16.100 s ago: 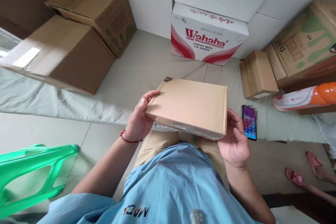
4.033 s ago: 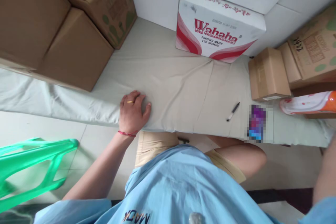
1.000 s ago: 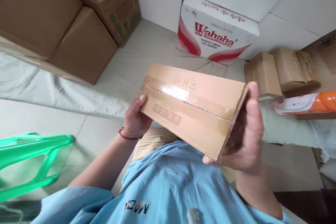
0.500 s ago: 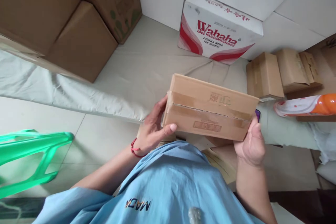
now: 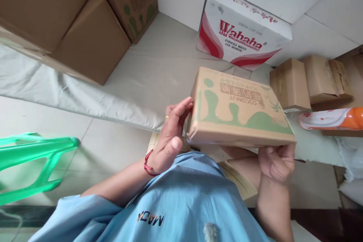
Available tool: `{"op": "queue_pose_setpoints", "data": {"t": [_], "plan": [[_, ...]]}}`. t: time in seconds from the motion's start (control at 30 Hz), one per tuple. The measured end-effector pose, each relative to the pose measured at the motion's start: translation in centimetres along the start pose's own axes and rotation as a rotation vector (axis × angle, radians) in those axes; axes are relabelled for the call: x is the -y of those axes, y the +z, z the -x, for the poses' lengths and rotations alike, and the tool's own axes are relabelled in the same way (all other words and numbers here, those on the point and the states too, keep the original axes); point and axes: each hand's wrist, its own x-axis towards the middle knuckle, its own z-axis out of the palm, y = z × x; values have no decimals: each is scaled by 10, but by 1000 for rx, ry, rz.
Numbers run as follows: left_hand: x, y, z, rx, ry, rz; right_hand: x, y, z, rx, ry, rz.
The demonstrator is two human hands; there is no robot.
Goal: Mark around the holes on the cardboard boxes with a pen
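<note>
I hold a flat cardboard box (image 5: 239,107) with green coconut print facing up, above my lap and the edge of the cloth-covered table. My left hand (image 5: 171,136) lies with fingers stretched flat against the box's left end. My right hand (image 5: 276,160) is under the box's near right corner, fingers curled up onto its underside. A red string bracelet is on my left wrist.
A red-and-white Wahaha carton (image 5: 244,32) stands at the back. Large brown cartons (image 5: 70,19) sit at the left, small brown boxes (image 5: 290,83) and an orange-and-white bottle (image 5: 331,119) at the right. A green plastic stool (image 5: 31,164) is on the floor, left.
The box has been turned over: the taped side faced me before, the green printed face shows now. My left hand has flattened against its end.
</note>
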Motion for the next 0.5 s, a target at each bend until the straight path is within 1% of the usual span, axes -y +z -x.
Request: {"op": "queue_pose_setpoints", "data": {"t": [0.07, 0.23, 0.3, 0.4, 0.47, 0.5], "plan": [[2, -2, 1, -24, -13, 25, 0, -1, -1, 25, -37, 20], [7, -5, 3, -47, -3, -49, 1, 1, -7, 30, -77, -9], [11, -6, 4, -62, -39, -40, 3, 5, -8, 36, -54, -48], [18, -10, 4, -71, -120, 37, 10, 13, -4, 27, 1, -67], [21, -16, 1, -103, -173, 115, 19, 20, 3, 37, 2, -13], [22, -20, -1, -122, -203, 152, 26, 24, 7, 44, -28, 45]]}}
